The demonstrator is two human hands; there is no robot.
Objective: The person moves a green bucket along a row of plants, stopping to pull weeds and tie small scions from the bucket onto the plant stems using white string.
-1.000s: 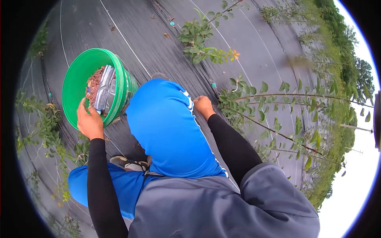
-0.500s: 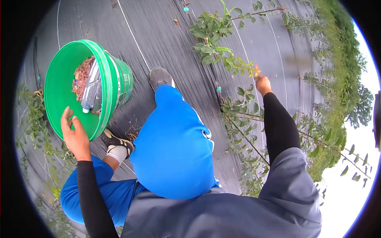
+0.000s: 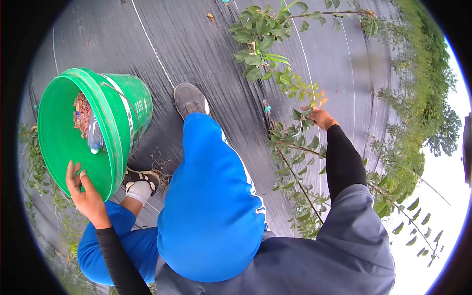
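Note:
My left hand (image 3: 87, 197) is at the near rim of a green bucket (image 3: 117, 147), its fingers apart and slightly curled, overlapping the rim in this view. Inside the bucket lie reddish-brown plant scraps (image 3: 81, 115) and a clear plastic bottle (image 3: 95, 132). Over on the right, my right hand (image 3: 322, 118) reaches in at the top leaves of a young leafy plant (image 3: 300, 142). A fingertip stretches past a leaf, while the other fingers are partly hidden. Just above that hand is a shoot tip with orange leaves (image 3: 323, 98).
Black ground fabric (image 3: 196, 44) with white lines covers the ground. Another leafy plant (image 3: 255, 37) grows ahead, in the same row. My grey shoe (image 3: 191, 98) is right of the bucket, and dry roots or twigs (image 3: 160, 167) lie beside my other foot. More plants (image 3: 408, 98) stand at right.
My right hand has moved down and left from the orange shoot tip into the nearer plant's leaves, its fingers reaching out. The bucket and left hand appear lower and further left.

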